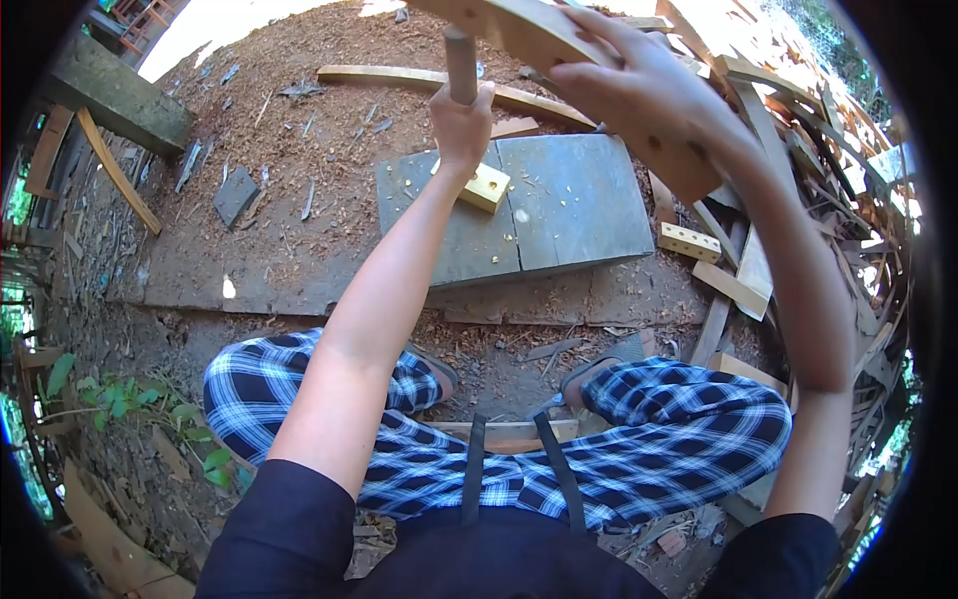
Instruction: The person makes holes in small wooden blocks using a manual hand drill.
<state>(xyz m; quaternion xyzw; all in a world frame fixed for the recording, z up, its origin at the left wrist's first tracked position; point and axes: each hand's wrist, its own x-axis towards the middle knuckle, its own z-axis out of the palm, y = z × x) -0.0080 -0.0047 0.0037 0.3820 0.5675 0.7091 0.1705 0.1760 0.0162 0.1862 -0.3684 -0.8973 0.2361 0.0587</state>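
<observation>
My left hand (462, 128) is closed around an upright round wooden rod (460, 66), above the grey slab. Beneath my wrist, a yellow wooden block (486, 189) with a hole in its face lies on the slab (579, 200). My right hand (639, 78) grips a long, thick wooden piece (649, 135) with several dark holes. This piece is raised and slants from the top centre down to the right, over the slab's back right corner. Its upper end runs out of view near the top of the rod.
A small block with several holes (689, 242) lies right of the slab. Piled wood scraps (768, 130) stand at the right. A curved strip (384, 75) lies behind the slab, another (118, 172) at the left beside a concrete beam (120, 95).
</observation>
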